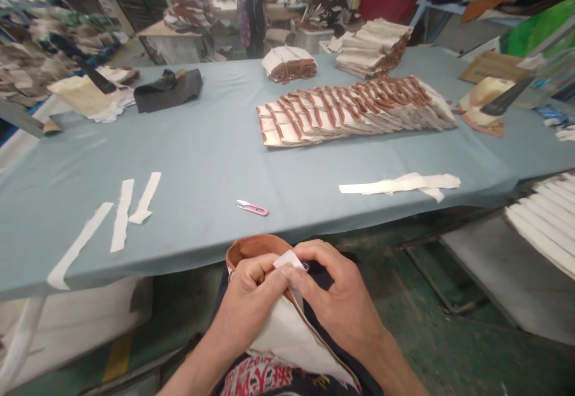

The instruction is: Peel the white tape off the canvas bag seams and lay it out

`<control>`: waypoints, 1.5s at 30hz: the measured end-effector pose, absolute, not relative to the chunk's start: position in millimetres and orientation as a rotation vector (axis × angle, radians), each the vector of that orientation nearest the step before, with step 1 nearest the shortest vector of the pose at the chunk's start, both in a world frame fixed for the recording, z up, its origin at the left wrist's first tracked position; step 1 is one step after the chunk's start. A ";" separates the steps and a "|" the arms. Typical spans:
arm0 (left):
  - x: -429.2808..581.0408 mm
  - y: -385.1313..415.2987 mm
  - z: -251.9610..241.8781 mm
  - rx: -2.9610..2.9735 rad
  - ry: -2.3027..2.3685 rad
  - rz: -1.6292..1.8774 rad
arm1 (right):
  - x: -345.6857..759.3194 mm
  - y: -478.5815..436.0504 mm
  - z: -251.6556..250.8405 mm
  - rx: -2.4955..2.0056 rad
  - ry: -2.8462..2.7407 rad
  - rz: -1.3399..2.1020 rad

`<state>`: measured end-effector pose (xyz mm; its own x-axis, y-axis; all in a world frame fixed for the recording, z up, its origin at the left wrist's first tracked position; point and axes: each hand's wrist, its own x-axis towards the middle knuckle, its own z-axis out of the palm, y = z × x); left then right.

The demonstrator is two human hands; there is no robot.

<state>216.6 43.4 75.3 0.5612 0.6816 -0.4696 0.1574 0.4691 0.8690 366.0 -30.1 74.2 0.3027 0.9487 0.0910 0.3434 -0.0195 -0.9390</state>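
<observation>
Counter stretched wide before me under blue-grey cloth. Right of its centre, between near and far edges, lay an overlapping row of cream-and-brown panels. Below the near edge, over my lap, hung the fabric piece; I judged it light, soft and apt to sag, best taken by its firmer-looking rim. It looked cream inside, with a rust-brown band curving at its top. White strips lay apart toward the counter's near left corner. My left hand and right hand met above the piece, thumbs close together. Pink-handled snips rested near the middle of the near edge. Smallest was a white tab, square-cornered, pinched between the fingers of both hands; it seemed thin and easily creased, surest held by its edges. Whether it joined the piece, I couldn't tell.
</observation>
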 end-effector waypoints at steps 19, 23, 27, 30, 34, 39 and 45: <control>204.5 47.2 74.3 1.370 1.079 0.509 | 365.0 -29.9 74.1 -1.613 -1.104 1.234; 201.1 48.6 71.6 1.365 1.009 0.500 | 364.6 -26.0 72.2 -1.646 -1.185 1.125; 199.8 50.2 70.7 1.333 0.940 0.508 | 361.9 -22.4 70.2 -1.594 -1.141 1.065; 198.7 50.6 69.9 1.288 0.917 0.527 | 358.0 -21.6 66.6 -1.546 -1.016 1.151; 194.4 49.5 65.6 1.245 0.956 0.573 | 353.8 -21.2 61.9 -1.468 -0.896 1.234; 189.3 47.4 56.7 1.259 1.065 0.710 | 351.9 -21.2 57.5 -1.423 -0.838 1.362; 187.8 40.6 42.2 1.361 1.147 0.715 | 330.7 -38.2 33.6 -1.472 -0.835 1.150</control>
<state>187.8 40.6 42.2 0.3348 0.9191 -0.2078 0.2180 0.1390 0.9660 330.7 -38.2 33.6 0.2967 0.9278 -0.2261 -0.0718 -0.2144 -0.9741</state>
